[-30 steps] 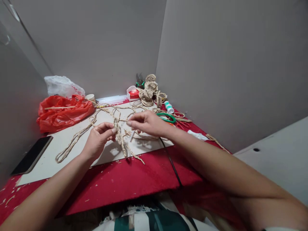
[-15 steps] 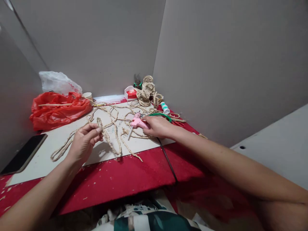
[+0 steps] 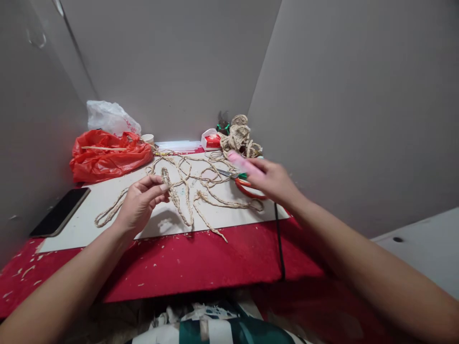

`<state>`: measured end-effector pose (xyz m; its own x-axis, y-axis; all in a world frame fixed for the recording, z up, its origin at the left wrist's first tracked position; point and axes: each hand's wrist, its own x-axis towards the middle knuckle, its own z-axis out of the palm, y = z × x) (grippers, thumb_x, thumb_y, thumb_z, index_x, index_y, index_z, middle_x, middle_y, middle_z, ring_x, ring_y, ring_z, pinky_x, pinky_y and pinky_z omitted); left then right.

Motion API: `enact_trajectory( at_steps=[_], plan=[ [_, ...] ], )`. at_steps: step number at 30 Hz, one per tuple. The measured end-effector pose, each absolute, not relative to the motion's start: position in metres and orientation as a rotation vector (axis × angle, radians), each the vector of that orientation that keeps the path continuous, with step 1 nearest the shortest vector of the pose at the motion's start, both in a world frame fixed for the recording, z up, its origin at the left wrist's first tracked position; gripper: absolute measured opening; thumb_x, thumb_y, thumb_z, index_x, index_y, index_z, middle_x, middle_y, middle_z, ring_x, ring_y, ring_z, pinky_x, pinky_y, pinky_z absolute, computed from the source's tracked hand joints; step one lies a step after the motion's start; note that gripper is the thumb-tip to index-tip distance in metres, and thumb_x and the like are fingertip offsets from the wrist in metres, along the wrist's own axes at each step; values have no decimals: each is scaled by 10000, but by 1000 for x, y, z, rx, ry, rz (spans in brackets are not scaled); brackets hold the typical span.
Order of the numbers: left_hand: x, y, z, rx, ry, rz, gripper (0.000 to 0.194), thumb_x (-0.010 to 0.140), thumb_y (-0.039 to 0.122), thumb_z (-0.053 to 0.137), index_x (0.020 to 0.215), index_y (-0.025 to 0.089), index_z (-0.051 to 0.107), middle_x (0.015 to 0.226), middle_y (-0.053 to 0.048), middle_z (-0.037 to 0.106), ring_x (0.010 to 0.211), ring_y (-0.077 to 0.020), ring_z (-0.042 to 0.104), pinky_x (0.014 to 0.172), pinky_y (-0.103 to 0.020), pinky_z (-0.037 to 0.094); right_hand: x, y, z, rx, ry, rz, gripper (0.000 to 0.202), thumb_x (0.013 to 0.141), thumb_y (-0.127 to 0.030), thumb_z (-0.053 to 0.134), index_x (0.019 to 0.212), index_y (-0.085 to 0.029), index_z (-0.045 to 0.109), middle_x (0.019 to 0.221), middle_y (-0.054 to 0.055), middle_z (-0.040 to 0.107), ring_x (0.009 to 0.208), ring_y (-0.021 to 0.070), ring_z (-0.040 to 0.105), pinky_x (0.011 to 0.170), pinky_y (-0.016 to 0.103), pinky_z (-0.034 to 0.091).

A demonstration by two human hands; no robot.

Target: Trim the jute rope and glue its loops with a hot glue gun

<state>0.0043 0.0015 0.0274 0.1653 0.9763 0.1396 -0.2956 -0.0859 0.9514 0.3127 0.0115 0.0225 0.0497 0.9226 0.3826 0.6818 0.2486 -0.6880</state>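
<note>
Between the fingers of my left hand (image 3: pixel 145 198) is a folded end of braided straw rope (image 3: pixel 175 197), held just above the white board. My right hand (image 3: pixel 274 180) is closed around a pink glue gun (image 3: pixel 245 165), smeared by motion. Its dark cord (image 3: pixel 278 239) hangs over the table's front edge. Below the glue gun lie scissors (image 3: pixel 247 188) with orange and green handles, blades pointing left. More of the rope winds in loose loops over the board, and one frayed piece (image 3: pixel 211 227) ends near the front.
A white board (image 3: pixel 154 234) covers part of the red table (image 3: pixel 201 260). At left are a phone (image 3: pixel 60 212) and a red plastic bag (image 3: pixel 107 160). Along the back stand a paper cup (image 3: pixel 147 138), clear glue sticks (image 3: pixel 179 145), a red-and-white box (image 3: pixel 211 140), pliers (image 3: pixel 223 126) and bundled rope (image 3: pixel 240 134).
My right hand has lifted the glue gun up and to the right, uncovering the scissors. The whole view has shifted, while my left hand still holds the rope.
</note>
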Motion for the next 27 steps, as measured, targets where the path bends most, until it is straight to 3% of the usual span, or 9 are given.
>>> enact_trajectory(
  at_steps=[4, 8, 11, 15, 24, 27],
  plan=[
    [3, 2, 28, 1179, 799, 1282, 140, 695, 152, 761, 772, 149, 644, 728, 20, 595, 641, -84, 562, 609, -211, 486, 305, -4, 31, -981, -1159, 957, 209, 673, -255, 625, 872, -202, 586, 649, -24, 507, 533, 111, 459, 502, 249, 342],
    [5, 1, 26, 1191, 815, 1257, 148, 699, 160, 769, 783, 153, 647, 729, 17, 606, 643, -85, 567, 615, -210, 490, 263, -20, 30, -970, -1146, 1278, 267, 710, -373, 706, 711, -198, 504, 618, -28, 497, 473, 90, 438, 425, 229, 281],
    [7, -1, 24, 1205, 812, 1228, 154, 700, 165, 773, 784, 155, 644, 716, 19, 613, 628, -83, 572, 610, -205, 486, 228, -31, 27, -970, -1369, 1249, 274, 774, -416, 677, 715, -194, 527, 643, -17, 524, 539, 104, 465, 467, 235, 331],
    [11, -4, 24, 1186, 814, 1231, 173, 689, 169, 784, 781, 157, 638, 689, 31, 620, 600, -76, 581, 610, -196, 488, 201, -38, 23, -917, -1606, 1206, 201, 781, -340, 669, 750, -180, 551, 672, -26, 511, 586, 103, 445, 543, 245, 372],
    [14, -3, 18, 1097, 828, 1199, 202, 683, 161, 784, 775, 142, 606, 649, 37, 605, 570, -68, 573, 591, -187, 498, 201, -35, 9, -962, -1641, 1234, 143, 841, -298, 560, 775, -173, 539, 692, -18, 523, 602, 106, 444, 568, 243, 372],
    [19, -5, 17, 1038, 828, 1182, 265, 681, 166, 788, 861, 146, 595, 691, 25, 620, 604, -80, 590, 604, -198, 511, 203, -36, 11, -968, -1626, 1228, 146, 839, -303, 564, 773, -175, 541, 708, -11, 541, 632, 115, 469, 594, 249, 383]
  ],
)
